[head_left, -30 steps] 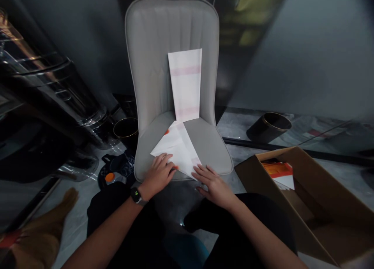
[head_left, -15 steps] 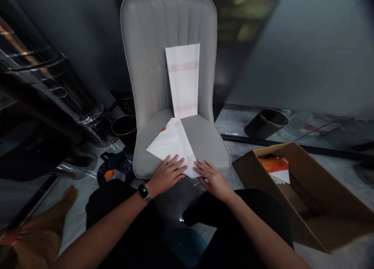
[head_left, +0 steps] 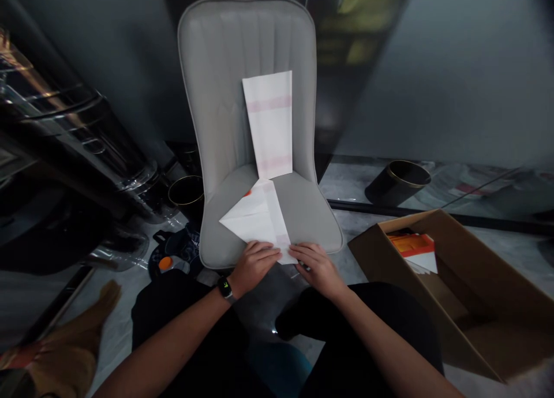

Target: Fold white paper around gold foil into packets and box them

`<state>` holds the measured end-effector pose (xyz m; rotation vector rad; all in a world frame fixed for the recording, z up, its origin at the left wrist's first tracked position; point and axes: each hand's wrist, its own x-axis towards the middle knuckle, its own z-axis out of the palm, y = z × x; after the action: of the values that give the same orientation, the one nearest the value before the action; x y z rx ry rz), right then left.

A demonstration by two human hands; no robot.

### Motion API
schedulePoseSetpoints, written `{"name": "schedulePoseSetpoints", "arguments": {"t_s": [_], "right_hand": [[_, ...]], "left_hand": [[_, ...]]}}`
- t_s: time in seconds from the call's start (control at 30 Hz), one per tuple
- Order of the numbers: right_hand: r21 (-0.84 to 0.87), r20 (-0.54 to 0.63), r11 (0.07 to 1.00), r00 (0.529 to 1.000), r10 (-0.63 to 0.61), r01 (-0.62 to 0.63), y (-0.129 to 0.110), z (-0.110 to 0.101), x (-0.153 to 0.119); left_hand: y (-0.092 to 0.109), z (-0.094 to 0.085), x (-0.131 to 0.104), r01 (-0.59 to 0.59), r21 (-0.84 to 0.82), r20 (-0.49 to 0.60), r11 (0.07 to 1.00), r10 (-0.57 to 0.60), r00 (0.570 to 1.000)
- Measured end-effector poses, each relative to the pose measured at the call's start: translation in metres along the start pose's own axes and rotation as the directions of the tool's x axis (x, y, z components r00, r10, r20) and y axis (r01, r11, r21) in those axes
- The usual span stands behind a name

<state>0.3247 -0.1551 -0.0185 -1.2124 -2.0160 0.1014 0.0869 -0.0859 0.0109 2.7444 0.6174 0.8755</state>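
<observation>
A white folded paper [head_left: 255, 216] with a pointed left corner and a small orange mark lies on the seat of the grey chair [head_left: 314, 213]. At its near end, my left hand [head_left: 255, 265], with a watch on the wrist, grips the edge with fingers together. My right hand [head_left: 318, 266] pinches the same paper at its near right corner, thumb below and fingers on top. Behind it a taller white paper [head_left: 270, 127] with two pale pink bands leans against the backrest.
An open cardboard box [head_left: 433, 305] holding orange and white papers stands on the floor at the right. A black bin [head_left: 186, 191] is left of the chair, near a dark bag [head_left: 186, 245] and an orange-capped bottle [head_left: 166, 263]. Another bin shape [head_left: 396, 183] shows behind glass.
The fingers of my left hand, spread flat on the paper before, have drawn together at its near edge. My right hand's fingers have also closed up. The whole view has shifted slightly.
</observation>
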Motion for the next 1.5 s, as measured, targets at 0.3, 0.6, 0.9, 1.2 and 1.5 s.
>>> {"name": "schedulePoseSetpoints", "arguments": {"t_s": [0.3, 0.6, 0.9, 1.2, 1.5], "right_hand": [[0.036, 0.082, 0.995, 0.993, 0.089, -0.093, 0.004, 0.008, -0.001], [0.206, 0.059, 0.935, 0.958, 0.281, -0.287, 0.001, 0.000, 0.016], [0.098, 0.160, 0.866, 0.867, 0.473, -0.490, 0.002, 0.009, 0.045], [0.015, 0.121, 0.823, 0.818, 0.563, -0.568, 0.000, 0.017, 0.048], [-0.104, 0.067, 0.851, 0.850, 0.522, -0.514, 0.000, 0.026, 0.047]], "left_hand": [[0.002, -0.006, 0.002, 0.176, -0.013, 0.160, 0.984, -0.172, 0.972], [-0.002, -0.014, 0.008, 0.318, -0.164, 0.157, 0.934, -0.294, 0.943], [-0.003, -0.001, 0.020, 0.441, 0.027, 0.074, 0.897, -0.441, 0.894], [-0.005, 0.005, 0.024, 0.498, 0.161, 0.100, 0.852, -0.516, 0.851], [-0.002, -0.007, 0.014, 0.253, 0.183, 0.140, 0.950, -0.280, 0.950]]}}
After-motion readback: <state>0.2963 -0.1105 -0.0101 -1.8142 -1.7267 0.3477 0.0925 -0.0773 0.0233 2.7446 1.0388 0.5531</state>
